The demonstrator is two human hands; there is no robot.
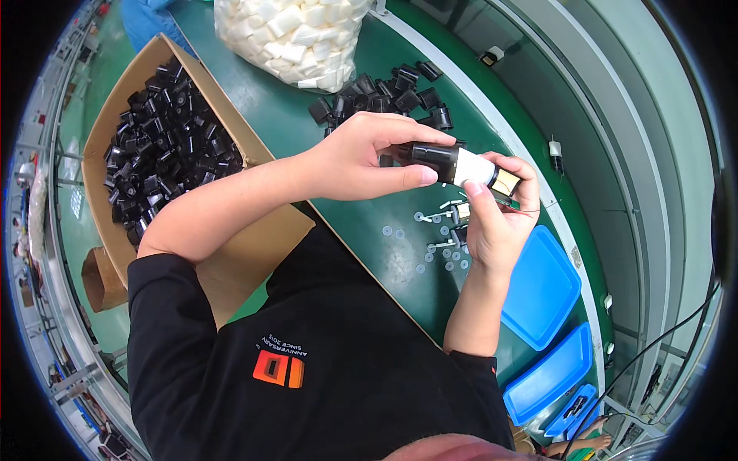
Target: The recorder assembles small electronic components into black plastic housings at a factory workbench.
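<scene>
In front of me, over the bench, my left hand (365,157) grips a black plastic cap (434,159) between thumb and fingers. It meets one end of a small cylindrical part with a white band (470,167). My right hand (500,219) holds that part at its other end, thumb on the band, fingers curled round a black and yellowish end piece. A thin wire trails from the part beside the right palm. Below the hands, several small clear washers (400,234) and small white-stemmed parts (438,217) lie on the green bench top (361,223).
A cardboard box (246,138) full of black caps stands at the left. Further back are loose black caps (400,92) and a clear bag of white blocks (296,38). Blue trays (542,288) line the right side. Another person's hands (592,442) show at the lower right.
</scene>
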